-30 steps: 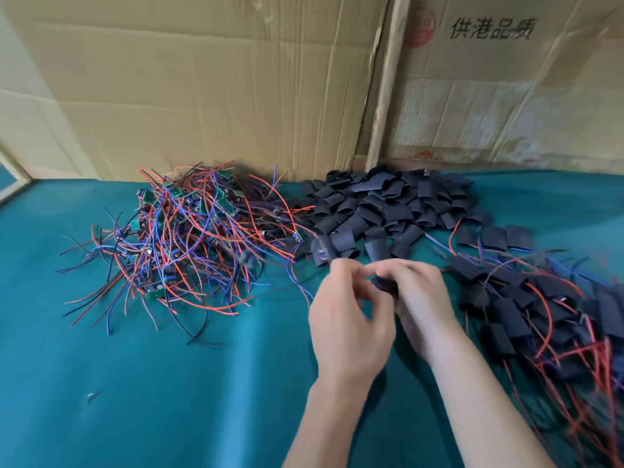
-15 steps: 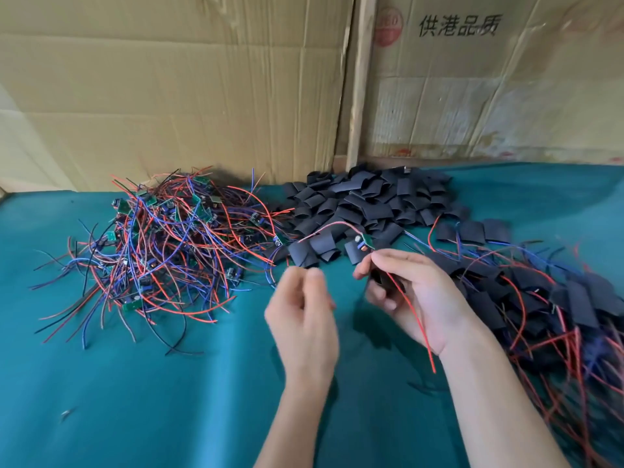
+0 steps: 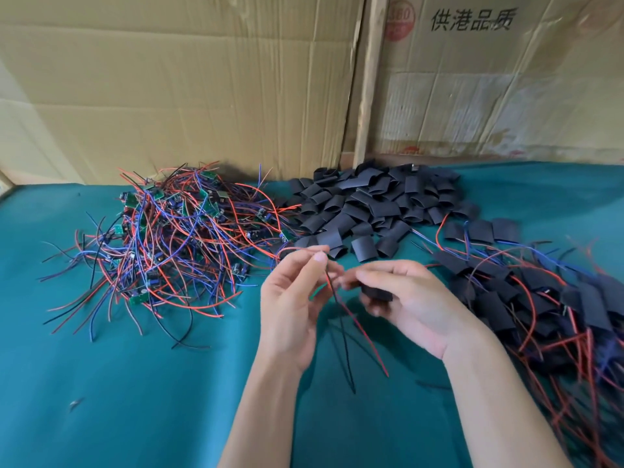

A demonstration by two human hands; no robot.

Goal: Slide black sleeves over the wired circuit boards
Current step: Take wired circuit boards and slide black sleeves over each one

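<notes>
My left hand (image 3: 293, 298) pinches the wires of one circuit board; its red wire (image 3: 363, 331) and black wire (image 3: 344, 342) hang down between my hands. My right hand (image 3: 405, 298) grips a black sleeve (image 3: 376, 293) just right of those wires. A tangled pile of wired green circuit boards (image 3: 175, 238) lies at the left. A heap of loose black sleeves (image 3: 368, 204) sits behind my hands. Sleeved boards with wires (image 3: 547, 298) lie in a pile at the right. The board in my fingers is mostly hidden.
Everything lies on a teal cloth table (image 3: 135, 383). Cardboard sheets (image 3: 202, 82) stand along the back edge, and a printed cardboard box (image 3: 489, 79) stands at the back right. A small scrap (image 3: 76, 403) lies near the front left.
My left hand has come back toward the right hand and now holds the wires, which hang lower between the hands. The view has shifted slightly.
</notes>
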